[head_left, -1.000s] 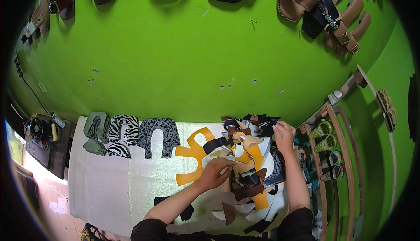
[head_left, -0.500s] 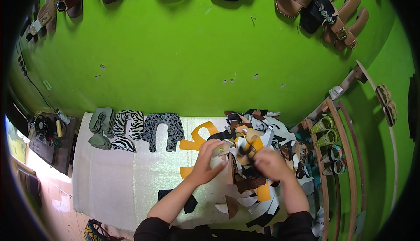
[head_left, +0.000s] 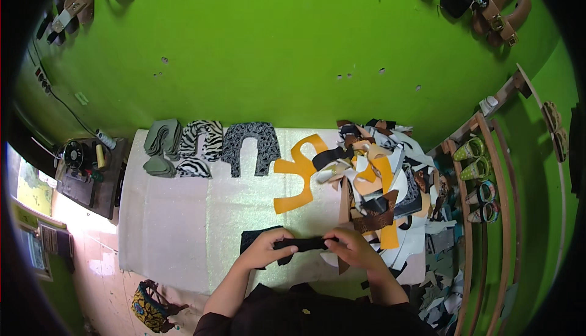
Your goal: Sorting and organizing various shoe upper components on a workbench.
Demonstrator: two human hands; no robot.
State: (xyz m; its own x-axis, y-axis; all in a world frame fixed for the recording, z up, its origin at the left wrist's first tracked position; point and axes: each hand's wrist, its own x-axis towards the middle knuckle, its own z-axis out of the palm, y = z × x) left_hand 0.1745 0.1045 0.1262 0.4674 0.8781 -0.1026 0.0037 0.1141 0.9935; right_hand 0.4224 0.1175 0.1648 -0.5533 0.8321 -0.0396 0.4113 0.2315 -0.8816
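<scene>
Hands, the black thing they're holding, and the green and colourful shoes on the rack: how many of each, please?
Hands, left hand and right hand: 2
Black bundle held between them: 1
Green shoes: 2
Multicoloured shoes: 2
Total: 7

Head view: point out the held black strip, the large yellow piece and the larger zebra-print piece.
Held black strip [head_left: 310,244]: head view, its exposed middle.
Large yellow piece [head_left: 300,167]: head view, its middle section.
Larger zebra-print piece [head_left: 202,128]: head view, top of its arch.
</scene>
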